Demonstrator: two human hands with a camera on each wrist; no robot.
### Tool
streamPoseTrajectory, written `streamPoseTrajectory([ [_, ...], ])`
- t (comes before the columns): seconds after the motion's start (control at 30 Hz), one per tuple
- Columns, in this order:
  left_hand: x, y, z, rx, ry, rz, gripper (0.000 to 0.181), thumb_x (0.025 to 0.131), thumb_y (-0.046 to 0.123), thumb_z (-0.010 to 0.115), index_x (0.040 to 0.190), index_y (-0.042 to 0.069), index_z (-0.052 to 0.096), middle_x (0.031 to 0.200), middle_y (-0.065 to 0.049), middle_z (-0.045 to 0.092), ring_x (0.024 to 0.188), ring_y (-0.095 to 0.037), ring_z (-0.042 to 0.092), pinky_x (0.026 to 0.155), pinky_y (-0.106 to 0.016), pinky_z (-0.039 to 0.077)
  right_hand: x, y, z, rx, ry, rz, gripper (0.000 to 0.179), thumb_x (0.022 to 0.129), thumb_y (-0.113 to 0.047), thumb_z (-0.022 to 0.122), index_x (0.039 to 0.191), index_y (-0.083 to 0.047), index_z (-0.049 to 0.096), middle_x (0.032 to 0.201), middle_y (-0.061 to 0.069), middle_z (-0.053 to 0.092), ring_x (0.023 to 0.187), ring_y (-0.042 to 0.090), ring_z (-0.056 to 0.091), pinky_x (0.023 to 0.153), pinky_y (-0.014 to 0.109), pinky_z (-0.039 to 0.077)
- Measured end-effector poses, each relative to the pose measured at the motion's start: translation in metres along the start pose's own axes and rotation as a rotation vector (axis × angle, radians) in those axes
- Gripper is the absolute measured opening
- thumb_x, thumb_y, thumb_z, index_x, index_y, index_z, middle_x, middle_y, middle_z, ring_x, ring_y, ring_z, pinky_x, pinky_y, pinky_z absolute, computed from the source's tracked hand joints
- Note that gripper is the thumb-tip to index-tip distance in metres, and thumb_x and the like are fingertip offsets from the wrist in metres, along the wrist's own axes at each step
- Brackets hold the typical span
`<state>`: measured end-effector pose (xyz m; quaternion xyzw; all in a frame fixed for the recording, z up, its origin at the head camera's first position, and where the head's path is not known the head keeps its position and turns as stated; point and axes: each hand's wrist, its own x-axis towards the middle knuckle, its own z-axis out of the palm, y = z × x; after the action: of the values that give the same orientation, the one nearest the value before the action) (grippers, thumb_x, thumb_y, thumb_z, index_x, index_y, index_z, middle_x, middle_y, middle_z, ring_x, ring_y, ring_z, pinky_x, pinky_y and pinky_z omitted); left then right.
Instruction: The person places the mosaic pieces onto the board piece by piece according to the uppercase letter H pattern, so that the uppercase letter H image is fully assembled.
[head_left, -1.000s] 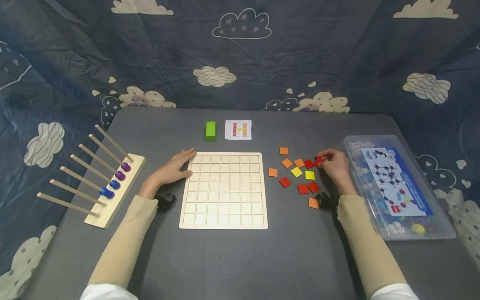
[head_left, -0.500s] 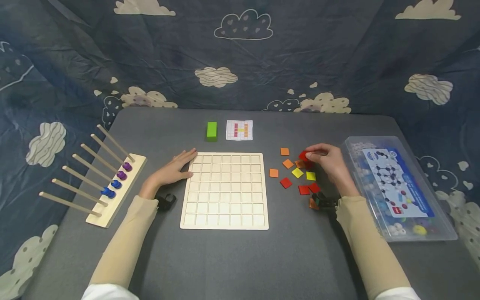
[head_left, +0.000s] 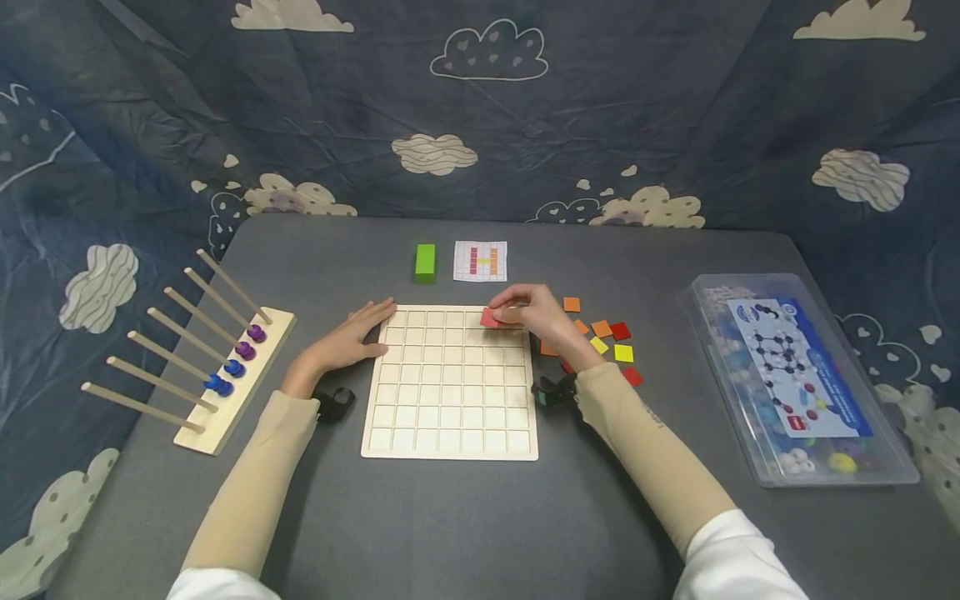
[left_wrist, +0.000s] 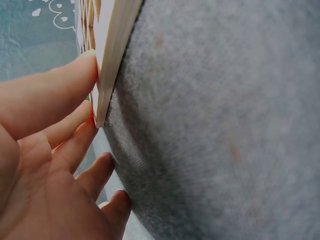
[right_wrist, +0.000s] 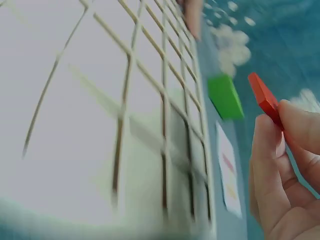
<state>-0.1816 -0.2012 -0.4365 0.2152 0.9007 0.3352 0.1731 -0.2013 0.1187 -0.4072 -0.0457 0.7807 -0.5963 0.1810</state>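
A pale wooden grid board (head_left: 450, 392) lies flat in the middle of the table. My left hand (head_left: 345, 340) rests at its upper left edge with fingers extended; in the left wrist view the thumb (left_wrist: 55, 90) touches the board's rim. Over the upper right squares of the grid, my right hand (head_left: 542, 318) pinches a red square tile (head_left: 489, 317) between thumb and fingers. The right wrist view shows this red tile (right_wrist: 264, 98) held tilted above the board. Right of the board lie loose tiles: orange (head_left: 572, 304), yellow (head_left: 623, 353) and red (head_left: 620, 331), some hidden behind the right arm.
A pattern card (head_left: 480, 262) and a green block (head_left: 425, 263) are behind the board. On the left stands a wooden peg rack (head_left: 247, 367) with purple and blue beads. A clear plastic case (head_left: 795, 375) of small parts sits on the right.
My right hand has picked a red tile from the right-hand pile and carried it left over the board. The left hand has stayed at the board's edge.
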Motion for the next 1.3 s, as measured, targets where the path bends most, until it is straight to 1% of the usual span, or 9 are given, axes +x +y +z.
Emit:
streamPoseTrajectory([
  [0.17, 0.001, 0.001, 0.001, 0.005, 0.002, -0.019, 0.070, 0.092, 0.010, 0.061, 0.148, -0.007, 0.023, 0.155, -0.024, 0.014, 0.142, -0.042, 0.001, 0.111, -0.057, -0.003, 0.020, -0.006, 0.040, -0.049, -0.051, -0.032, 0.010, 0.085, 0.003, 0.067, 0.094, 0.005, 0.069, 0.082, 0.008, 0.063, 0.073, 0.016, 0.058, 0.075, 0.035, 0.052],
  [0.33, 0.003, 0.001, 0.000, 0.007, -0.004, -0.027, 0.069, 0.092, 0.010, 0.061, 0.148, -0.007, 0.024, 0.155, -0.024, 0.015, 0.142, -0.043, 0.001, 0.111, -0.058, -0.002, 0.032, -0.008, 0.065, -0.241, -0.035, -0.041, 0.005, 0.081, 0.000, 0.070, 0.085, -0.003, 0.072, 0.078, 0.003, 0.065, 0.074, 0.015, 0.054, 0.071, 0.026, 0.044],
  [0.53, 0.003, -0.001, -0.001, -0.001, -0.008, -0.018, 0.069, 0.092, 0.010, 0.060, 0.148, -0.008, 0.023, 0.155, -0.024, 0.014, 0.142, -0.043, 0.000, 0.110, -0.059, -0.002, 0.035, -0.013, 0.079, -0.475, -0.010, -0.070, 0.003, 0.078, -0.006, 0.073, 0.080, -0.009, 0.073, 0.074, -0.001, 0.066, 0.073, 0.015, 0.053, 0.072, 0.027, 0.040],
  [0.7, 0.002, -0.002, -0.001, -0.010, -0.009, -0.006, 0.069, 0.093, 0.010, 0.060, 0.148, -0.008, 0.023, 0.155, -0.024, 0.014, 0.142, -0.044, 0.000, 0.110, -0.059, -0.002, 0.036, -0.015, 0.087, -0.591, -0.016, -0.146, 0.009, 0.077, 0.001, 0.070, 0.078, -0.008, 0.072, 0.069, -0.001, 0.063, 0.067, 0.014, 0.052, 0.064, 0.025, 0.040],
  [0.83, 0.003, -0.001, -0.001, -0.007, -0.010, -0.008, 0.069, 0.092, 0.009, 0.060, 0.148, -0.007, 0.023, 0.156, -0.024, 0.014, 0.142, -0.043, 0.000, 0.110, -0.059, -0.003, 0.037, -0.014, 0.090, -0.648, -0.028, -0.198, 0.014, 0.076, 0.006, 0.066, 0.078, -0.007, 0.071, 0.066, -0.001, 0.061, 0.064, 0.013, 0.052, 0.061, 0.023, 0.040],
  [0.93, 0.003, 0.000, -0.001, -0.009, -0.009, -0.008, 0.069, 0.092, 0.009, 0.060, 0.148, -0.008, 0.023, 0.156, -0.024, 0.014, 0.142, -0.043, 0.000, 0.110, -0.059, -0.003, 0.036, -0.013, 0.085, -0.576, -0.051, -0.173, 0.010, 0.079, 0.003, 0.067, 0.081, -0.005, 0.071, 0.069, 0.001, 0.062, 0.063, 0.013, 0.051, 0.059, 0.022, 0.040],
  [1.07, 0.003, 0.000, 0.000, -0.008, -0.006, -0.010, 0.069, 0.092, 0.010, 0.061, 0.148, -0.007, 0.023, 0.156, -0.023, 0.014, 0.142, -0.043, 0.000, 0.111, -0.058, -0.003, 0.032, -0.008, 0.067, -0.349, -0.088, -0.114, 0.008, 0.082, 0.000, 0.068, 0.089, -0.001, 0.070, 0.077, 0.004, 0.064, 0.066, 0.015, 0.056, 0.060, 0.023, 0.047],
  [1.17, 0.002, -0.001, 0.001, -0.008, -0.008, -0.004, 0.070, 0.093, 0.011, 0.061, 0.148, -0.007, 0.022, 0.155, -0.024, 0.014, 0.142, -0.043, 0.000, 0.110, -0.059, -0.003, 0.027, -0.001, 0.045, -0.192, -0.113, -0.098, 0.014, 0.085, 0.000, 0.066, 0.098, 0.004, 0.068, 0.083, 0.008, 0.064, 0.074, 0.021, 0.060, 0.066, 0.029, 0.052],
  [1.3, 0.001, -0.002, 0.001, -0.018, -0.009, 0.006, 0.070, 0.093, 0.011, 0.061, 0.148, -0.007, 0.021, 0.155, -0.025, 0.013, 0.142, -0.043, -0.001, 0.110, -0.059, -0.004, 0.016, 0.008, 0.005, -0.079, -0.132, -0.079, 0.023, 0.089, -0.006, 0.066, 0.108, 0.008, 0.065, 0.092, 0.016, 0.064, 0.083, 0.031, 0.061, 0.077, 0.038, 0.053],
])
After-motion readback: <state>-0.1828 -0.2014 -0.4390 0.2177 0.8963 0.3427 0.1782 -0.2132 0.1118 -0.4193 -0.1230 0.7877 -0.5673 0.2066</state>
